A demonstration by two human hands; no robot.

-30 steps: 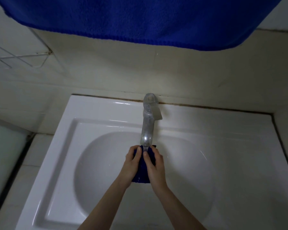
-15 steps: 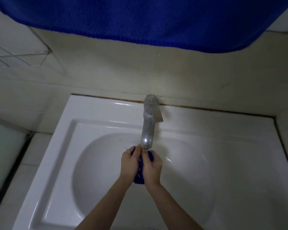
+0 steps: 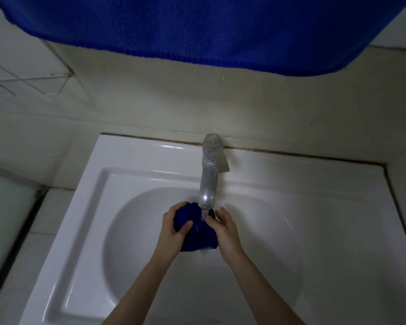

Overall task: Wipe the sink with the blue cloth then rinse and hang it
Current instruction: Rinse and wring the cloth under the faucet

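Wire shelving (image 3: 21, 83) hangs on the tiled wall at the upper left of the frame. A large blue towel (image 3: 197, 26) spans the top edge. Below it, the white sink (image 3: 131, 174) fills the lower frame. At its centre, the left hand (image 3: 174, 233) grips the bunched blue cloth (image 3: 197, 235), with fingers curled over its upper left side and the thumb pressed into its front. The metal faucet (image 3: 209, 179) stands just above, and a thin stream of water (image 3: 204, 214) falls onto the cloth. The right hand (image 3: 227, 231) holds the cloth's right side, thumb on the fabric and fingers loosely extended behind it.
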